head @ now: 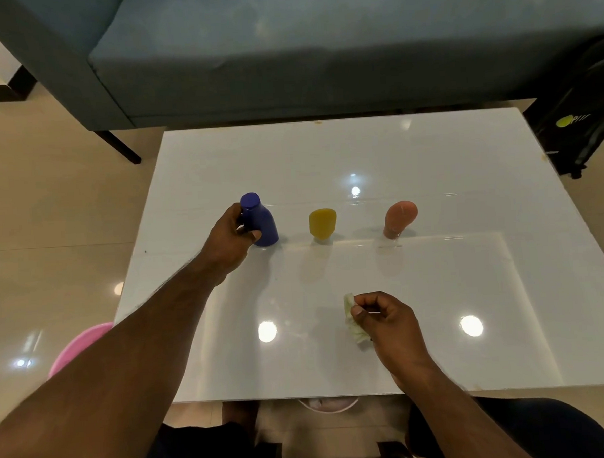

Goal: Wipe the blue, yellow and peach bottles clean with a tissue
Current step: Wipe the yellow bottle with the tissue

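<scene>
Three bottles stand in a row across the middle of the white table (pixel 465 171): a blue bottle (pixel 263 222) on the left, a yellow bottle (pixel 322 223) in the centre, a peach bottle (pixel 399 218) on the right. My left hand (pixel 229 241) reaches out and curls its fingers and thumb round the blue bottle, which stands on the table. My right hand (pixel 386 320) hovers near the front of the table and pinches a crumpled white tissue (pixel 353 319).
A blue-grey sofa (pixel 319 52) stands just behind the table. A black bag (pixel 581 116) sits at the far right on the floor. A pink tub (pixel 77 345) shows at the left, below the table's edge. My knees are under the front edge.
</scene>
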A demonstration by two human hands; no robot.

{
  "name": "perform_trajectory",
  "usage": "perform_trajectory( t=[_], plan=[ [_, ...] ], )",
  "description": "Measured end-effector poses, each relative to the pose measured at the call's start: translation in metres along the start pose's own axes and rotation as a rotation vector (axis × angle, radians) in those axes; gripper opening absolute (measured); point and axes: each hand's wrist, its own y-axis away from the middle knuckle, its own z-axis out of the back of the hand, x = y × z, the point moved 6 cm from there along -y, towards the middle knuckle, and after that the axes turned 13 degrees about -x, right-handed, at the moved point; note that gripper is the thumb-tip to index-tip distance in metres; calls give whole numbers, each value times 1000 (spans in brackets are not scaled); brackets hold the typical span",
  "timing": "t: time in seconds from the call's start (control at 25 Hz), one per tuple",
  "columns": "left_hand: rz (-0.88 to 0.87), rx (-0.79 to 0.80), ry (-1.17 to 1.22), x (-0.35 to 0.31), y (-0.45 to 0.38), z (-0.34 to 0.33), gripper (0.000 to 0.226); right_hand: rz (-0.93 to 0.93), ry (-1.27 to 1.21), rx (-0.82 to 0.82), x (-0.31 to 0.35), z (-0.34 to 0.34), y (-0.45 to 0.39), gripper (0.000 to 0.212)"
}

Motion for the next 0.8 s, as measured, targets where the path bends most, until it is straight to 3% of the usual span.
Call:
perform_trajectory(
  t=[0.24, 0.32, 0.44, 0.6, 0.8],
  plan=[
    [37, 24, 9, 5, 1, 2, 62, 13, 5, -3, 2, 0, -1, 10],
    [100, -52, -74, 18, 5, 9, 63, 16, 13, -9, 2, 0, 0, 10],
    [213, -190, -148, 45, 21, 23, 33, 4, 8, -13, 1, 0, -1, 12],
    [156, -20, -245, 47, 51, -14, 15, 8, 18, -33, 1, 2, -2, 12],
    [130, 32, -152, 12, 58, -76, 48, 12, 25, -47, 3, 6, -2, 12]
  ],
)
